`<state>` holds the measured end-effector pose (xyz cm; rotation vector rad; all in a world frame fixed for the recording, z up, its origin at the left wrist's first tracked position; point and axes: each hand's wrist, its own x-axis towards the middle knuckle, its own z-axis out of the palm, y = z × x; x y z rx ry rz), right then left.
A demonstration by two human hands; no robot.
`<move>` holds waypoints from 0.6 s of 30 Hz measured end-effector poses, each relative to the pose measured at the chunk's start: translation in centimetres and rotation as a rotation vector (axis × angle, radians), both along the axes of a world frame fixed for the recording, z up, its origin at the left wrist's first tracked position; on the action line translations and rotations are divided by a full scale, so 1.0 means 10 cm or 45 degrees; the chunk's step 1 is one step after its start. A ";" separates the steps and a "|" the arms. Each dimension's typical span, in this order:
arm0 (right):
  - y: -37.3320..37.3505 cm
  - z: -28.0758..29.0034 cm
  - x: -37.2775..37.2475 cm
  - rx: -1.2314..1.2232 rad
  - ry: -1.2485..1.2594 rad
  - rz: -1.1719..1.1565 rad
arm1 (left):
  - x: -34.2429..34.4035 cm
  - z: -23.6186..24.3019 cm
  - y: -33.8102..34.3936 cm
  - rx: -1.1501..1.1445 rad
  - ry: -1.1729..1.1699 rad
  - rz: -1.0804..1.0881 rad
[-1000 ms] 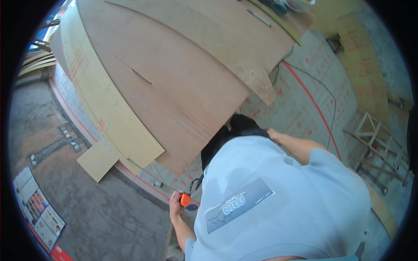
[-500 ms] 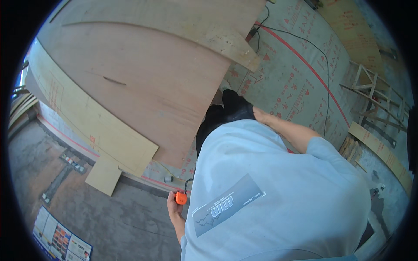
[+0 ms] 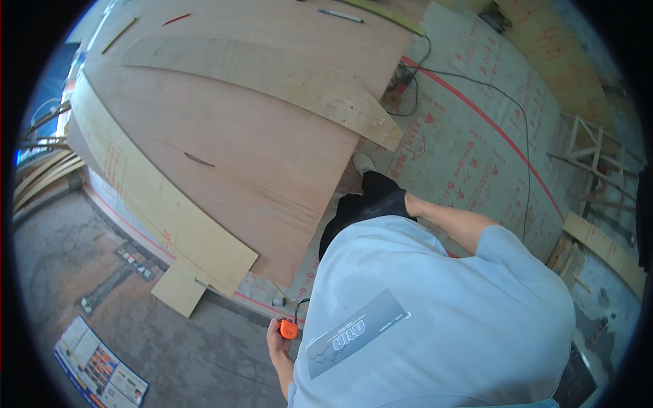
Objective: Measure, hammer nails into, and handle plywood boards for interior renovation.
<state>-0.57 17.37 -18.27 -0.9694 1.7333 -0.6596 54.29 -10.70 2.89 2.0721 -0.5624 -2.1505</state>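
With the left hand point(image 3: 277, 343) closed on the orange tool point(image 3: 288, 330) just off the plywood's point(image 3: 224, 163) near corner, keep it steady at that edge; right hand hidden, grip unknowable.

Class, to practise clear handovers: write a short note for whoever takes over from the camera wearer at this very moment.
Own hands: neither is in view.
A co-worker in a pale blue shirt crouches just ahead. The co-worker's hand holds a small orange tool at the near edge of the large plywood sheet; the other hand is hidden behind the head.
A curved strip lies on the sheet, and a small offcut at its near corner.
Done and left: cannot tell; no fresh cut shows at the tool.
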 end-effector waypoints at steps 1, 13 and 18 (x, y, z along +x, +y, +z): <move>-0.06 0.19 -0.05 -0.069 -0.187 -0.183 | -0.04 -0.05 0.05 -0.015 0.005 0.030; 0.12 0.70 -0.78 -0.075 -0.038 0.089 | -0.26 -0.03 0.88 -0.048 -0.114 0.021; -0.04 0.65 -0.89 -0.118 -0.102 0.067 | -0.61 0.25 0.78 -0.106 -0.213 -0.070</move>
